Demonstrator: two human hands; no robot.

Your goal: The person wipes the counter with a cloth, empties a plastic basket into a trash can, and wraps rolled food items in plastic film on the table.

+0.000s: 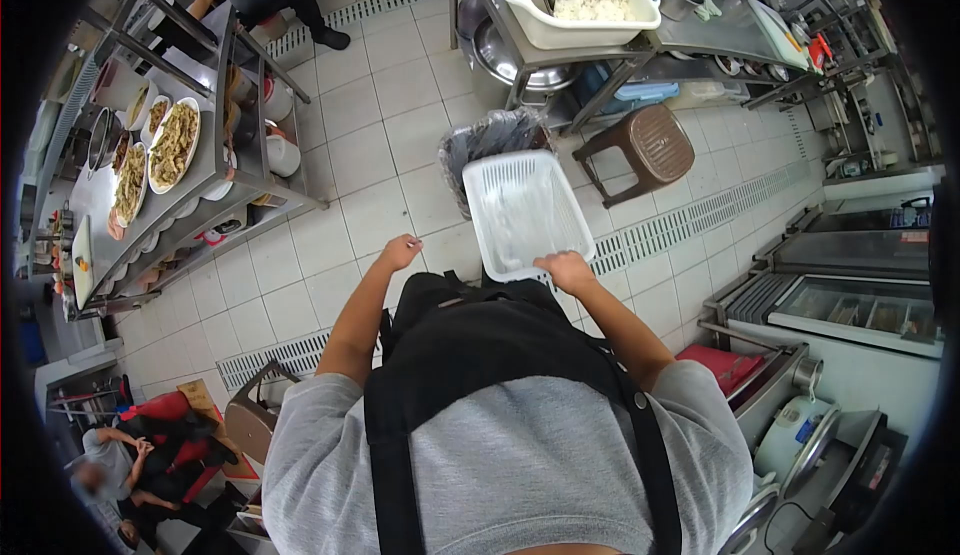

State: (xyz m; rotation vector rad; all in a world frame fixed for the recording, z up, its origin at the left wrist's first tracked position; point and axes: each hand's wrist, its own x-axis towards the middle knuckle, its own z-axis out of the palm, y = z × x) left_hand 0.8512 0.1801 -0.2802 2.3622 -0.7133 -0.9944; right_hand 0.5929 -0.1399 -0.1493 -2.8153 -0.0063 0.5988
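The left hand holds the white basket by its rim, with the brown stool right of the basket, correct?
Wrong hand: the head view shows the right hand holding the white basket by its rim. The brown stool is indeed right of the basket.

One slotted basket (528,210), one lined bin (458,158)

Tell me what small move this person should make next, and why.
Perhaps bring the left hand to the left side of the white basket: only the right hand holds it, by its near right corner, while the left hovers apart, so a second grip would likely steady it.
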